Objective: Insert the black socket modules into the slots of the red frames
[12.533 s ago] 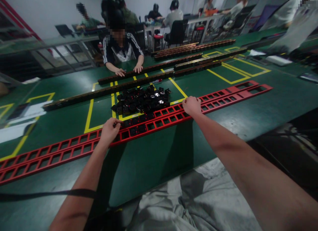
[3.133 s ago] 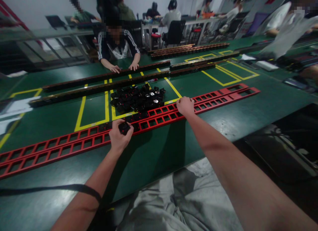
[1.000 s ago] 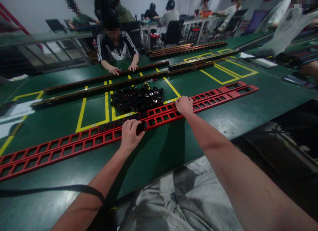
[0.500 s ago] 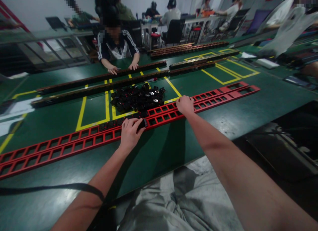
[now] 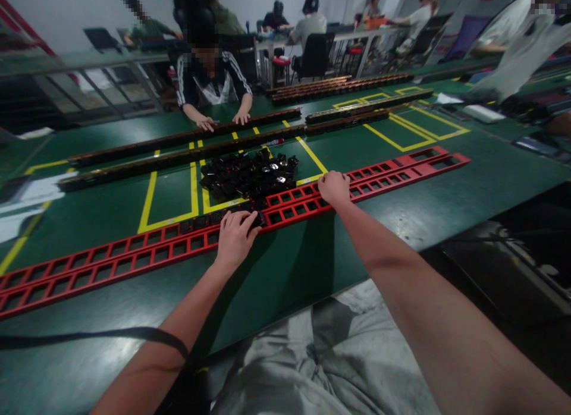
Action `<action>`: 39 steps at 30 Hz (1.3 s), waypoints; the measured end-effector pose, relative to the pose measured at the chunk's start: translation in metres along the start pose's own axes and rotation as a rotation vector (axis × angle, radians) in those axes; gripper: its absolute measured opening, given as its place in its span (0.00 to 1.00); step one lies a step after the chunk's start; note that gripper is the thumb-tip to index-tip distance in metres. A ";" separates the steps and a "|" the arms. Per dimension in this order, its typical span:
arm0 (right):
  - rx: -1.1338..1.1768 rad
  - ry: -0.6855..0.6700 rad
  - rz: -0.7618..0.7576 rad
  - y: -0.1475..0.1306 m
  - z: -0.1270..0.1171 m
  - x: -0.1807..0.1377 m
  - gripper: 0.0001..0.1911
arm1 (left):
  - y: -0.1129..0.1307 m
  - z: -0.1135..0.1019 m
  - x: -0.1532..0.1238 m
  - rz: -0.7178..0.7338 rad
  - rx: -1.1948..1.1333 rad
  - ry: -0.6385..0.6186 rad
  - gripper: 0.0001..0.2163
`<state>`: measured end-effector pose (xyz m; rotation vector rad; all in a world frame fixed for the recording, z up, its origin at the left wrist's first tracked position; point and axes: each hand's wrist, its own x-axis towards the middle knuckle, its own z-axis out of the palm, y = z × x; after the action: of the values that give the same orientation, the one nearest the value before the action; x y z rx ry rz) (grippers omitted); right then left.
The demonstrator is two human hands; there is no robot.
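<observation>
Two long red slotted frames (image 5: 111, 271) lie side by side across the near part of the green table. My left hand (image 5: 234, 235) is closed on a small black block-like part (image 5: 257, 219) at a slot of the nearer frame. Just beyond it, a row of black parts (image 5: 203, 219) sits in slots of the farther frame. My right hand (image 5: 334, 189) rests farther right with fingers curled over the frames, gripping them; its fingertips are partly hidden. A heap of loose black parts (image 5: 247, 174) lies behind the frames, between my hands.
Yellow tape lines (image 5: 193, 183) mark the green table (image 5: 379, 222). Long dark strips (image 5: 178, 159) lie beyond the heap, with more strips (image 5: 339, 89) farther back. Across the table, a co-worker's hands (image 5: 242, 116) touch a strip. White papers (image 5: 42, 189) lie at left.
</observation>
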<state>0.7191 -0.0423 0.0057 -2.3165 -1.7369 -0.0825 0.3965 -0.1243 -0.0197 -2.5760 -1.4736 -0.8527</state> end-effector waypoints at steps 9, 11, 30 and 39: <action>0.008 -0.009 -0.002 0.001 0.001 0.001 0.22 | 0.006 -0.002 0.000 0.025 0.075 -0.016 0.16; 0.009 -0.010 0.001 0.001 0.001 0.001 0.22 | 0.007 -0.002 0.001 0.028 0.083 -0.034 0.16; -0.012 0.037 -0.007 0.003 0.006 0.003 0.22 | 0.002 -0.001 0.002 0.008 -0.055 -0.009 0.12; -0.007 0.012 0.000 0.001 0.002 0.001 0.22 | -0.001 0.000 0.004 0.003 -0.078 -0.006 0.11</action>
<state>0.7202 -0.0415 0.0035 -2.3168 -1.7333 -0.1023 0.3970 -0.1212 -0.0177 -2.6374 -1.4664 -0.9199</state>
